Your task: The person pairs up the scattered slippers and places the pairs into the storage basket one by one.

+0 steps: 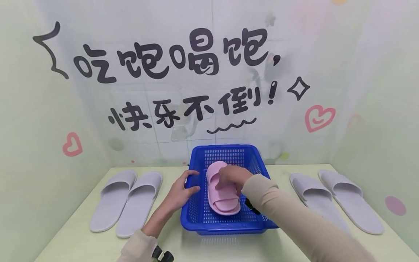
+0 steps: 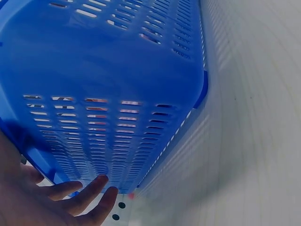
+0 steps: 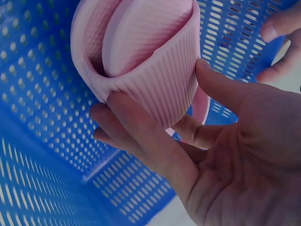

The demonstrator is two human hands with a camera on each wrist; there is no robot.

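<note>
A pair of pink slippers (image 1: 216, 195), one appearing tucked into the other, is inside the blue basket (image 1: 229, 226). My right hand (image 1: 235, 174) holds the pair from above. In the right wrist view, its thumb and fingers bend around the ribbed pink strap (image 3: 157, 87); some fingertips are hidden behind it. At the basket's left side my left hand (image 1: 179, 190) grips the rim. Its thumb and index finger reach over the edge, while other fingers (image 2: 89, 195) extend along the outer wall in the left wrist view.
Two pale grey-white slippers (image 1: 112, 202) lie on the table (image 1: 78, 242) left of the basket. Two more like them (image 1: 355, 203) lie on the right, one partly covered by my right sleeve (image 1: 294, 214). A printed curtain (image 1: 229, 127) hangs behind.
</note>
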